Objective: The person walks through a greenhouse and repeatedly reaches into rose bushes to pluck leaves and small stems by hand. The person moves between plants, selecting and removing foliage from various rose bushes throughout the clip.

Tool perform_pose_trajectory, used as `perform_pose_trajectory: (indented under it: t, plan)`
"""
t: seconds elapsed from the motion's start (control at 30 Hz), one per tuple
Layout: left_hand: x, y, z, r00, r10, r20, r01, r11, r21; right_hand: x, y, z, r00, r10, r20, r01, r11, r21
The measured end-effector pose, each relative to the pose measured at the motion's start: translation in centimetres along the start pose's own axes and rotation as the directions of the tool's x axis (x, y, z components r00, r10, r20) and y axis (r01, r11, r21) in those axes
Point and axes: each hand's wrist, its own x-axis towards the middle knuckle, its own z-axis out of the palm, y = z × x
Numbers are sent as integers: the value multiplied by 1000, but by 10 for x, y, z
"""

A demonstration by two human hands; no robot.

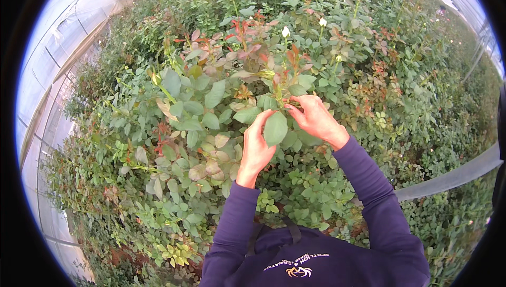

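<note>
In front of me, both hands are at a leafy rose shoot with reddish young leaves at its top. My right hand comes from the right, thumb and forefinger pinching the shoot's stem. From below left, my left hand reaches up, with its fingertips beside the same stem. A broad green leaf hangs in front of that hand and hides part of its fingers, so its grip is unclear. A pale yellow-green rosebud points left just above my hands.
Dense rose bushes surround me. White rosebuds stand on stems beyond my hands, and a yellowish bud rises at left. A grey band crosses the plants at right. Greenhouse plastic sheeting lines the left side.
</note>
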Motion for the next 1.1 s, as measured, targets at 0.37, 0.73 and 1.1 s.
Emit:
perform_pose_trajectory:
  t: [0.37, 0.73, 1.1]
  plan:
    - [12, -80, 11, 986, 142, 87, -153, 978, 145, 7, 22, 8, 955, 275, 113, -295, 924, 242]
    - [26, -61, 8, 935, -211, 286, 249, 963, -102, 8, -11, -34, 948, 259, -184, -13, 612, 791]
    - [39, -76, 23, 805, -416, 422, 571, 735, -365, -37, -34, 1, 926, 310, -216, -256, 935, 247]
